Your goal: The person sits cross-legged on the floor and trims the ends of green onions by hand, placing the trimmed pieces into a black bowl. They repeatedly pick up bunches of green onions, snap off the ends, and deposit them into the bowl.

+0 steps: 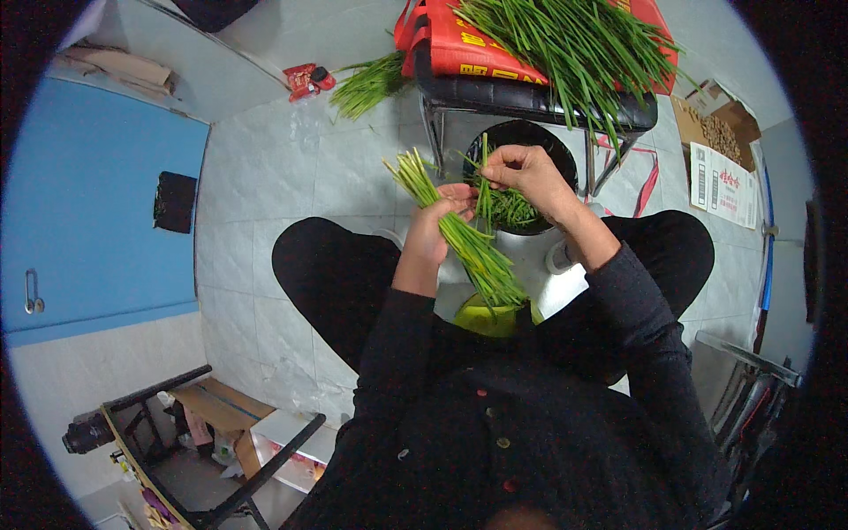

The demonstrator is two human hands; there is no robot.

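My left hand [440, 218] is closed around a bunch of green garlic chives [474, 255], pale cut ends up and leafy ends down. Close to its right, my right hand [527, 175] pinches a few thin green stalks [485, 192] between thumb and fingers, over a round black-lined bin [563, 159]. Chive scraps [513, 209] lie inside the bin. A large heap of chives [576, 53] rests on a red bag [457, 50], which sits on a black padded stool [530, 99]. A smaller chive pile [371, 83] lies on the floor left of the stool.
A yellow-green object [487, 318] shows between my legs. Red packets [301, 83] lie on the tiled floor. At the right stands an open cardboard box [745, 126] with small brown pieces. A blue door [99, 212] is left; a metal-framed rack [218, 457] holds boxes at lower left.
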